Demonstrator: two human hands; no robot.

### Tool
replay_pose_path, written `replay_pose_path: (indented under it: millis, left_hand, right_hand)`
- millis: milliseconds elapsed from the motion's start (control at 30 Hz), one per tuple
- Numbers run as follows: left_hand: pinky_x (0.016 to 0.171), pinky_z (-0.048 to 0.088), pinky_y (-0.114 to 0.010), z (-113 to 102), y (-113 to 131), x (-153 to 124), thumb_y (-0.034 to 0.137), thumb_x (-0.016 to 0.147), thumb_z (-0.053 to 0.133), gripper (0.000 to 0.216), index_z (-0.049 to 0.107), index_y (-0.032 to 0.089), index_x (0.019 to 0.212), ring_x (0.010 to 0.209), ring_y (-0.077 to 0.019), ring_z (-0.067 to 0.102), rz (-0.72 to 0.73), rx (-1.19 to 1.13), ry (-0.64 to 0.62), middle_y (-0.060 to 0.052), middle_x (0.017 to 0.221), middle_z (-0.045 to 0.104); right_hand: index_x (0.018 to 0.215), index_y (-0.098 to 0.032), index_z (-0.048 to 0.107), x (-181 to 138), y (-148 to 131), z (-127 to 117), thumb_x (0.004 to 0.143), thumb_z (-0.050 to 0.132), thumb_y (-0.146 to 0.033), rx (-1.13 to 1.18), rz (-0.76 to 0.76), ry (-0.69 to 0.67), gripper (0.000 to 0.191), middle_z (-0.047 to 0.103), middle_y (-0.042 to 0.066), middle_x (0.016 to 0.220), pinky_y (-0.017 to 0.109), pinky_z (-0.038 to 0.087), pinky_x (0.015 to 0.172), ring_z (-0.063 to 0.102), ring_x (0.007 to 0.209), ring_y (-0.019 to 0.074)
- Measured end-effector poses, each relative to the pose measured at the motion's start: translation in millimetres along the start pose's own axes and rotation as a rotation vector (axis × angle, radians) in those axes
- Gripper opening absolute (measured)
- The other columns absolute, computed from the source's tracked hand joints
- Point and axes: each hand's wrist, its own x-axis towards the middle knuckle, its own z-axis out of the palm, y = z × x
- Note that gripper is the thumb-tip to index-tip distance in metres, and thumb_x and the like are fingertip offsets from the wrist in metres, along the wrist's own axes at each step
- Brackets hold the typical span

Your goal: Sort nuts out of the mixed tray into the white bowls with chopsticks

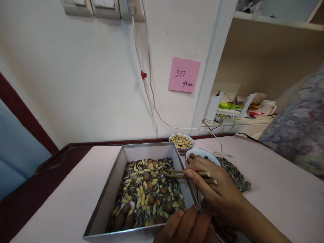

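Note:
My right hand (220,189) is closed around a pair of wooden chopsticks (177,173). Their tips reach left over the wall of a shallow metal box (103,199); whether they pinch anything is too small to tell. Inside the box lie striped sunflower seeds (129,189), peanuts in their shells (139,197) and several round brown nuts (151,199). At the box's near right corner, the fingers of my left hand (188,226) bend over the rim, the palm out of sight. Just behind my right hand, a white blue-rimmed bowl (209,154) with round brown nuts is partly covered.
Beyond the box stands a bowl of peanuts (181,141). A heap of sunflower seeds (236,175) lies to the right on the pale table cover (278,168). A white cable (177,128) hangs down the wall to the table. A person in floral clothing (301,125) is at far right.

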Motion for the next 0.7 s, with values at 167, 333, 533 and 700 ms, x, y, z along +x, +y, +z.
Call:
replay_pose_path:
  millis: [167, 333, 533, 700]
  left_hand:
    - [0.122, 0.031, -0.033, -1, 0, 3, 0.02, 0.107, 0.048, 0.044, 0.077, 0.033, 0.077, 0.107, -0.0089, 0.066, -0.014, -0.007, -0.029, 0.011, 0.113, 0.078]
    - [0.11, 0.037, -0.031, -13, -8, 11, 0.02, 0.108, 0.049, 0.044, 0.078, 0.035, 0.079, 0.103, -0.009, 0.066, 0.042, -0.015, -0.091, 0.011, 0.116, 0.078]
    - [0.116, 0.034, -0.032, -16, -10, 10, 0.022, 0.108, 0.051, 0.04, 0.079, 0.036, 0.083, 0.103, -0.0098, 0.065, 0.072, -0.017, -0.148, 0.012, 0.114, 0.079]
    - [0.125, 0.028, -0.036, -8, -4, 5, 0.021, 0.107, 0.052, 0.04, 0.077, 0.031, 0.077, 0.105, -0.011, 0.066, 0.011, -0.043, -0.076, 0.01, 0.113, 0.079]
  right_hand:
    - [0.075, -0.021, 0.056, -1, 1, 1, 0.106, 0.051, -0.03, 0.01, -0.012, 0.047, 0.033, 0.058, -0.001, 0.075, 0.026, 0.042, 0.066, 0.055, 0.07, 0.0125]
    - [0.071, -0.02, 0.058, 1, 1, -2, 0.106, 0.05, -0.032, 0.022, -0.023, 0.078, 0.038, 0.057, -0.001, 0.071, 0.026, 0.042, 0.063, 0.055, 0.066, 0.012]
    - [0.081, -0.021, 0.068, -4, -6, -23, 0.109, 0.049, -0.035, 0.061, -0.015, 0.147, 0.037, 0.066, 0.001, 0.075, 0.026, 0.049, 0.065, 0.066, 0.073, 0.0133]
    - [0.09, -0.03, 0.074, -11, -29, -47, 0.108, 0.054, -0.036, 0.032, -0.062, 0.269, 0.028, 0.071, -0.002, 0.082, 0.021, 0.053, 0.066, 0.069, 0.078, 0.0118]
